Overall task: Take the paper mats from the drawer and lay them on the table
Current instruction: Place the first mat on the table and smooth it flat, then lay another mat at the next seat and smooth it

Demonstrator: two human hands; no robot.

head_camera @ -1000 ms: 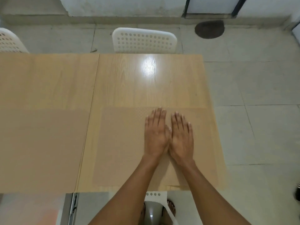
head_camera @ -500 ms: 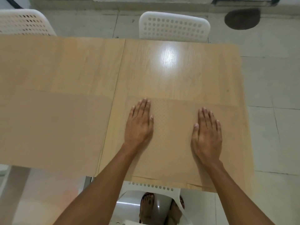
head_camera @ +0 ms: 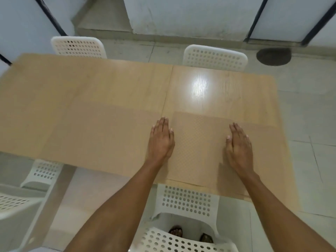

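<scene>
A brown paper mat (head_camera: pixel 200 142) with a fine dotted texture lies flat on the right half of the light wooden table (head_camera: pixel 91 84), near its front edge. A second, plainer brown paper mat (head_camera: pixel 94 135) lies on the left half. My left hand (head_camera: pixel 161 140) rests flat at the left edge of the right mat, fingers together and pointing away from me. My right hand (head_camera: pixel 239 146) lies flat on the same mat further right. Neither hand holds anything. No drawer is in view.
Two white perforated chairs (head_camera: pixel 215 57) (head_camera: pixel 78 46) stand at the table's far side. Another chair (head_camera: pixel 185 200) is tucked under the front edge below my arms, and one (head_camera: pixel 41 173) stands at the left. Grey tiled floor surrounds the table; a dark round mark (head_camera: pixel 273 56) is at the far right.
My hands went from side by side at the mat's middle to wide apart, sliding outward across it. The view has tilted up and shifted, showing more of the far wall and chairs.
</scene>
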